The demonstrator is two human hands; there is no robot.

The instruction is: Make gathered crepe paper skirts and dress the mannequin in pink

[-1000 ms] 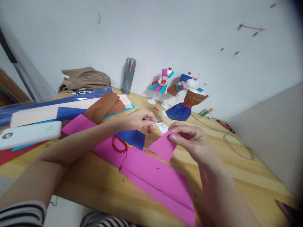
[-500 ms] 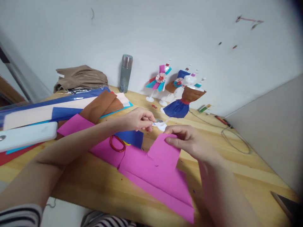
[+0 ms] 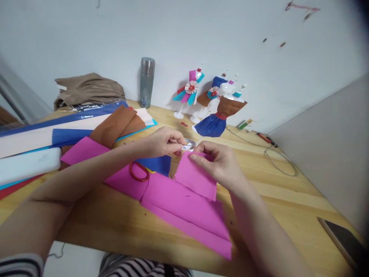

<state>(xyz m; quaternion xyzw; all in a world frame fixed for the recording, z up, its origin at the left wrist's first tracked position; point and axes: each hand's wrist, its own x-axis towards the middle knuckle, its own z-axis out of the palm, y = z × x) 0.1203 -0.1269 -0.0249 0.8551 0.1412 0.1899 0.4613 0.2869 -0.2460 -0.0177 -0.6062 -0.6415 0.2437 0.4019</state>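
Observation:
My right hand point(image 3: 220, 161) pinches a small piece of pink crepe paper point(image 3: 196, 175) between thumb and fingers, holding it upright above a larger pink sheet point(image 3: 184, 207) on the table. Just to its left, my left hand point(image 3: 167, 142) has its fingertips closed on a small white strip point(image 3: 186, 147) that looks like tape. A tape roll point(image 3: 190, 142) lies right behind the fingertips, partly hidden. Under my left forearm are red-handled scissors point(image 3: 140, 179), their blades out of sight, and a blue piece of paper point(image 3: 158, 164).
Dress forms wearing blue and brown paper outfits point(image 3: 215, 125) and a striped one point(image 3: 188, 88) stand at the back. A flask point(image 3: 147, 82) is beside them. Paper sheets point(image 3: 115, 123) and a white power bank point(image 3: 31, 165) lie left; a cable point(image 3: 276, 169) and dark phone-like slab point(image 3: 341, 240) lie right.
My right hand has moved the small pink piece up and left, closer to my left fingertips; its lower edge now shows apart from the larger sheet. The view has shifted slightly.

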